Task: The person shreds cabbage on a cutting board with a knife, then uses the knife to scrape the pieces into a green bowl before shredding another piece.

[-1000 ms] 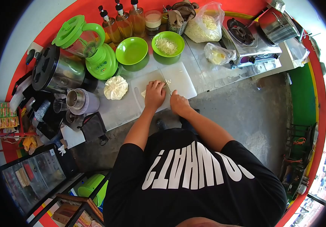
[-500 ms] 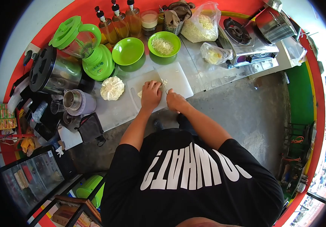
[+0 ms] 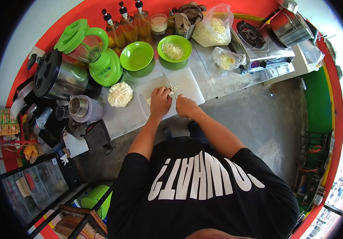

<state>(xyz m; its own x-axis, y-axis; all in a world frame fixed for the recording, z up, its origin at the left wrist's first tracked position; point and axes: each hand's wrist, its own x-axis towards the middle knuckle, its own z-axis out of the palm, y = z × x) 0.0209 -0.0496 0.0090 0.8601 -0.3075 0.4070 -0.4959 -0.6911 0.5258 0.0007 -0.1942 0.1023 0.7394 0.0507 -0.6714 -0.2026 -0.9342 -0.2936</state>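
Observation:
My left hand point(image 3: 160, 102) presses with curled fingers on a pale piece of cabbage point(image 3: 149, 100), mostly hidden beneath it. My right hand point(image 3: 186, 106) is closed around a knife, its handle hidden in the fist and its thin blade point(image 3: 176, 95) hard to make out beside my left fingertips. Both hands are over the white cutting board point(image 3: 192, 84). Small pale cut bits point(image 3: 174, 88) lie on the board past the fingers. Left of the board sits a whitish cabbage head point(image 3: 120, 95). Behind it, a green bowl point(image 3: 187, 55) contains shredded cabbage point(image 3: 173, 50).
Another green bowl point(image 3: 136, 56) stands by a green blender point(image 3: 105, 69). Pump bottles point(image 3: 127, 26) line the back wall. Bagged shreds point(image 3: 213, 30), a smaller bag point(image 3: 228, 59) and a gas stove point(image 3: 257, 40) with a pot point(image 3: 292, 28) are to the right. A grinder point(image 3: 86, 108) is at left.
The knife blade, clearer before, now shows less beside my left fingers. More pale bits show near the fingertips. Both hands stay in nearly the same place, and the whole view has shifted slightly.

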